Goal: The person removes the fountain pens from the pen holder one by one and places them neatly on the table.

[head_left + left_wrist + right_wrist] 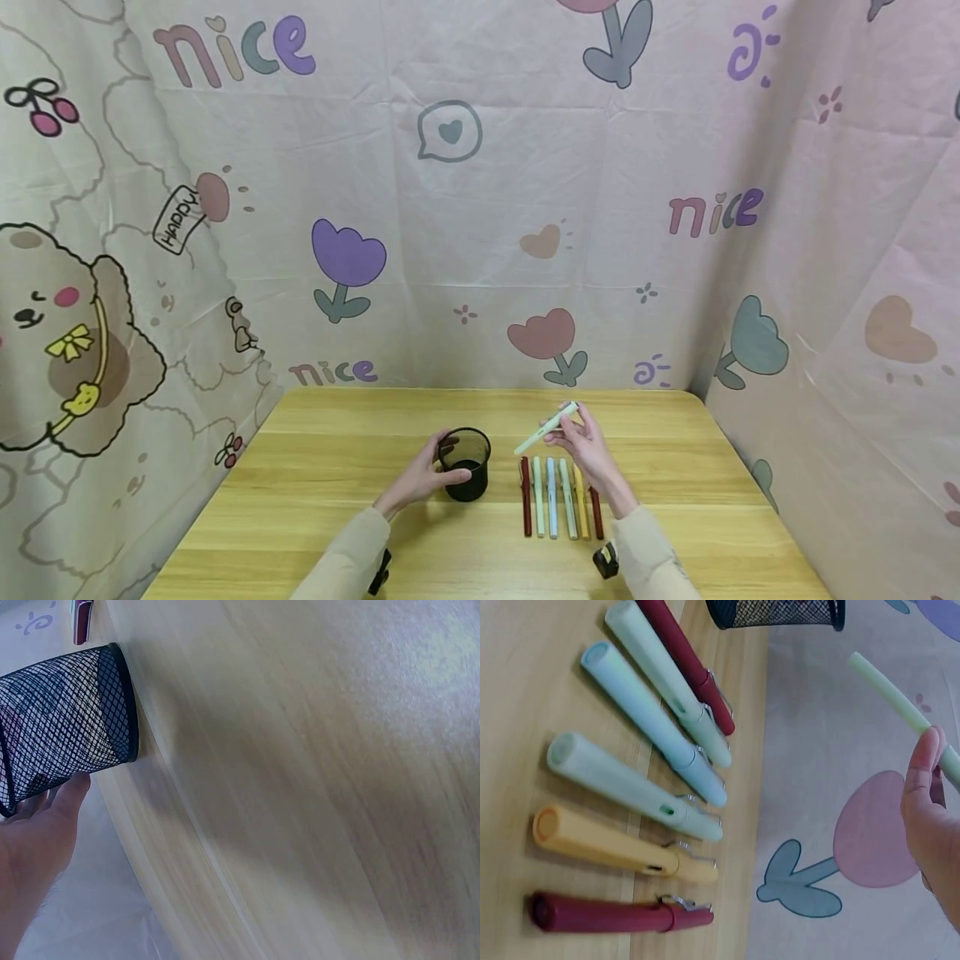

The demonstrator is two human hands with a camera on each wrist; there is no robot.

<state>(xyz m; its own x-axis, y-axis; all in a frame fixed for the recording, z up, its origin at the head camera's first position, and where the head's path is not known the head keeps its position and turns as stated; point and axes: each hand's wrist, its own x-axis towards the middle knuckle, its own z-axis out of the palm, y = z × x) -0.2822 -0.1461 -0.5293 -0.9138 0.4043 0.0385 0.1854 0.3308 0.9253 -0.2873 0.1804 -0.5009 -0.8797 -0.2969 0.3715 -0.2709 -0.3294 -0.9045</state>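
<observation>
My left hand (422,481) curls round a black mesh pen holder (467,486), thumb on its near side and fingers at the far side. In the left wrist view the mesh wall (56,724) shows the thumb against it. Above the table, right of the holder, my right hand (588,448) pinches a pale green pen (536,437), tilted with its lower end toward the holder. Below that hand lie several pens side by side: a dark red pen (686,664), a light green one, a light blue pen (652,724), another pale green one, a yellow pen (604,844) and another dark red one.
The wooden table (315,467) carries the holder and the row of pens. A patterned cloth (465,217) hangs behind the table and along both sides. Black wrist-camera parts (606,560) show by the sleeves.
</observation>
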